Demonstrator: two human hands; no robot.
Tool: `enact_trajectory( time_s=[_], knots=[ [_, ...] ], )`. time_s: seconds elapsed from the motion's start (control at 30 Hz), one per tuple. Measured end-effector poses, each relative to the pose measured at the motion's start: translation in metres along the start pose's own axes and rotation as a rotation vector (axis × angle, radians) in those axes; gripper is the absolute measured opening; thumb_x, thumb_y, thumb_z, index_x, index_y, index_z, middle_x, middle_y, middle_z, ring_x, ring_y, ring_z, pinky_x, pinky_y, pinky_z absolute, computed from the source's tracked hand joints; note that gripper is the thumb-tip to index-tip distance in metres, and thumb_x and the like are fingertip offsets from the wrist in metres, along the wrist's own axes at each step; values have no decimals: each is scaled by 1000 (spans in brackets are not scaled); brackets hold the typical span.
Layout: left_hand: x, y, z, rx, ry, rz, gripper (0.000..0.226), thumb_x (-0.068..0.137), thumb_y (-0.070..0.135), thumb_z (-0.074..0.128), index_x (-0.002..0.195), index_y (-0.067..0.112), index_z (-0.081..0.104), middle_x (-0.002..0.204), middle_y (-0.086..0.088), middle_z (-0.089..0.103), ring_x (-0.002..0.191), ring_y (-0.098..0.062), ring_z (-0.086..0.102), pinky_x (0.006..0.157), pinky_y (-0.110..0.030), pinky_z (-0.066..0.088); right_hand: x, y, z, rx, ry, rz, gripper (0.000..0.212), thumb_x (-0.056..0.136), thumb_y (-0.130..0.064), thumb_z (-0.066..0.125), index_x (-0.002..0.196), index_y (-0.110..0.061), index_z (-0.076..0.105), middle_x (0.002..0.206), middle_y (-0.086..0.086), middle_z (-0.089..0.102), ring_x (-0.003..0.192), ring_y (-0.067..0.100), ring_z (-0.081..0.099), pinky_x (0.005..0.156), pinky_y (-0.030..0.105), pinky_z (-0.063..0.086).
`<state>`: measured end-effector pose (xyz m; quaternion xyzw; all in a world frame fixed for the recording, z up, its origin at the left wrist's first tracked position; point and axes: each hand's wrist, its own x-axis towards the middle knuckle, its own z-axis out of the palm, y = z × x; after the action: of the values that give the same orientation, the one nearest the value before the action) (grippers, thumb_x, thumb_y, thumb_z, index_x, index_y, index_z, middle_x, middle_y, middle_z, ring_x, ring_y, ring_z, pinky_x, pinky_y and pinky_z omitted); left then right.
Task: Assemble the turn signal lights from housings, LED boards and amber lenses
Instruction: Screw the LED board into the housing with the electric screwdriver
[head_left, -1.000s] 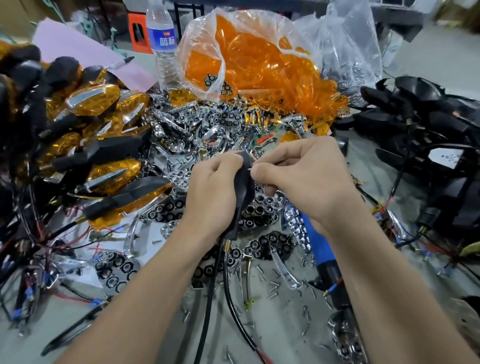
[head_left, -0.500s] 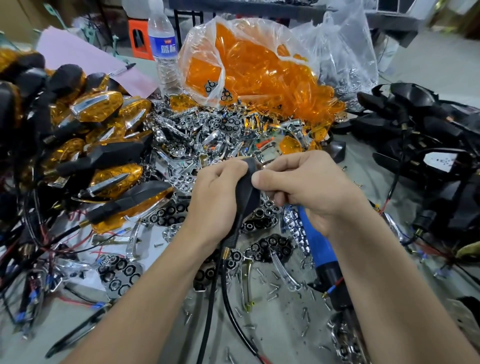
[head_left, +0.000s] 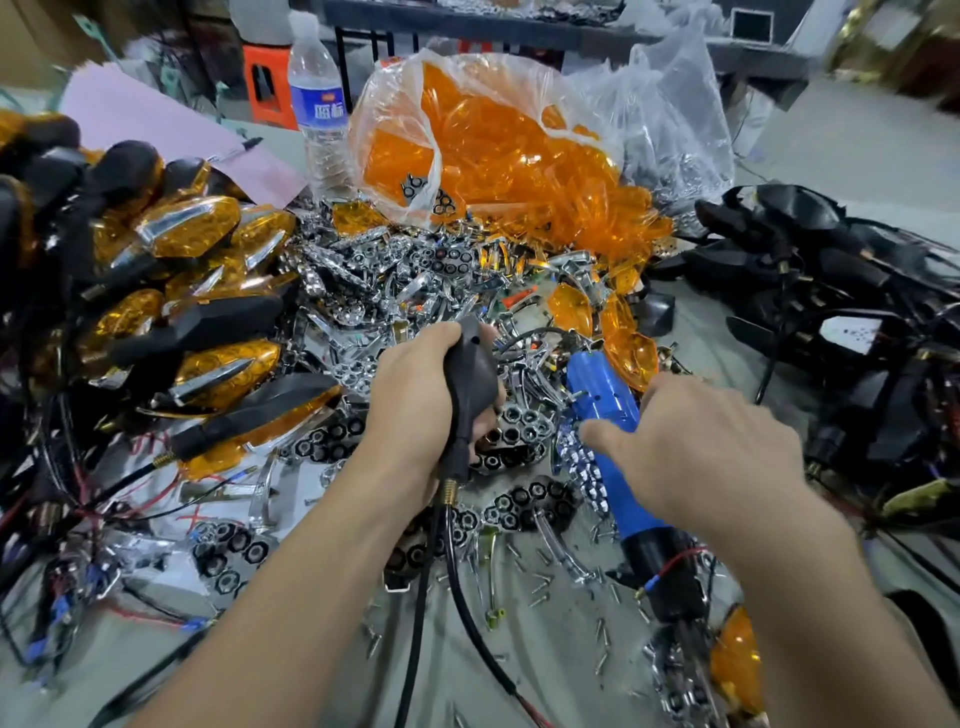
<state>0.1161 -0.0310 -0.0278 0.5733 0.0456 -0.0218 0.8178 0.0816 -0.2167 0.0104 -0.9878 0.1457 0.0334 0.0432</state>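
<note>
Above the heap of chrome reflector pieces (head_left: 415, 275) at mid-table, the matte black teardrop-shaped plastic housing (head_left: 470, 374) stands nearly upright. Its narrow stem points down to a brass threaded end (head_left: 448, 491), from which two black wires (head_left: 415, 597) trail toward the viewer. The left hand (head_left: 410, 395) grips it, fingers curled round body and stem. The right hand (head_left: 696, 447), blurred, is apart from the housing, fingers loosely extended and holding nothing, just over the blue cylindrical electric screwdriver (head_left: 602, 405).
</note>
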Motion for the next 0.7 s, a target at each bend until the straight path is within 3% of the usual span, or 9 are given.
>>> enact_trajectory(
  time_s=[0.17,0.23,0.4,0.47,0.57,0.7],
  knots=[
    [0,6,-5,-54,29,1,36,107,24,42,98,7,72,69,-21,60,41,-20,44,34,-23,36,-12,-4,15,-127,32,-18,62,88,-77,54,100,-22,29,72,-7,39,72,25,45,55,33,23],
    [0,8,-8,-64,49,-1,36,108,25,42,100,6,72,67,-18,62,41,-20,45,34,-24,37,-12,-6,18,-196,54,-29,56,92,-71,52,99,-20,29,71,-6,36,69,23,41,52,32,17],
    [0,12,-11,-107,61,-24,36,109,27,41,103,5,69,63,-14,63,42,-21,44,37,-21,36,-15,-8,21,-269,96,-164,36,99,-47,58,89,-20,36,77,-4,32,63,18,37,52,33,24],
    [0,12,-11,-100,65,-31,36,109,27,41,104,6,69,63,-14,63,41,-20,45,37,-20,36,-15,-6,23,-175,136,-160,32,98,-44,59,97,-19,38,74,-5,32,62,18,38,52,33,26],
    [1,11,-12,-78,76,-32,35,109,28,41,106,6,67,64,-13,63,42,-20,46,37,-21,37,-17,-1,25,0,166,-129,45,89,-54,63,98,-20,34,69,-6,40,59,20,41,51,35,25],
    [4,15,-17,-98,111,-31,36,109,29,40,109,5,67,64,-10,64,41,-17,47,36,-22,37,-19,4,12,214,196,-61,56,70,-61,71,104,-20,54,70,-7,55,64,19,55,58,34,40]
  ],
)
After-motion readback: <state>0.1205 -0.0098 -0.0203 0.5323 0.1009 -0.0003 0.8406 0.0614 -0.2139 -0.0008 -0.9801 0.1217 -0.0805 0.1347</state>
